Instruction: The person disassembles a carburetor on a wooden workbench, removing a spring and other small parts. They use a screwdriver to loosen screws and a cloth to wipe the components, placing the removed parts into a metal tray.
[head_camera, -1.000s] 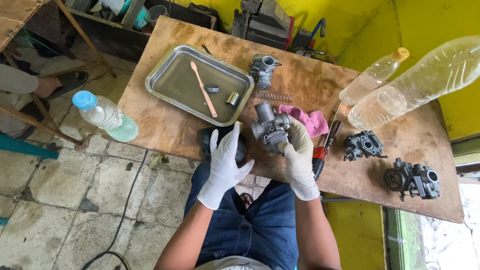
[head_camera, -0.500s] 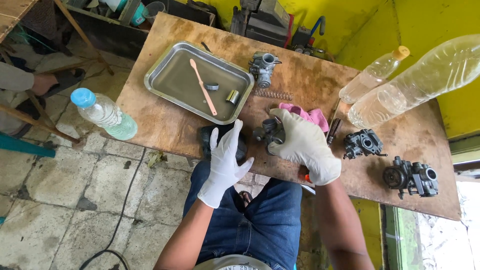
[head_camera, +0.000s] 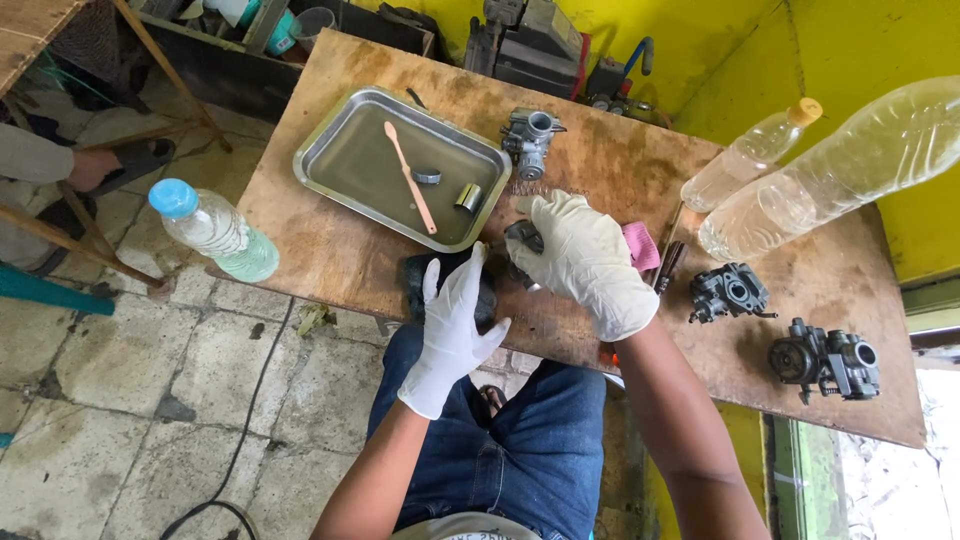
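Both my hands wear white gloves over a worn wooden table (head_camera: 330, 250). My right hand (head_camera: 585, 260) lies over a grey metal carburetor (head_camera: 522, 240) near the front edge and hides most of it; its fingers curl around the part. My left hand (head_camera: 452, 325) hovers with fingers spread above a dark object (head_camera: 418, 285) at the table's edge, holding nothing. A pink cloth (head_camera: 640, 245) pokes out from behind my right hand.
A metal tray (head_camera: 340, 160) holds a wooden stick and small metal parts. Another carburetor (head_camera: 530, 140) sits behind it, two dark ones (head_camera: 730, 292) (head_camera: 825, 362) at right. Clear plastic bottles (head_camera: 750, 155) lie far right; a blue-capped bottle (head_camera: 210, 228) stands at left.
My right hand has swung from beside the carburetor to lie over the top of it, covering it. My left hand has stayed hovering at the table's front edge.
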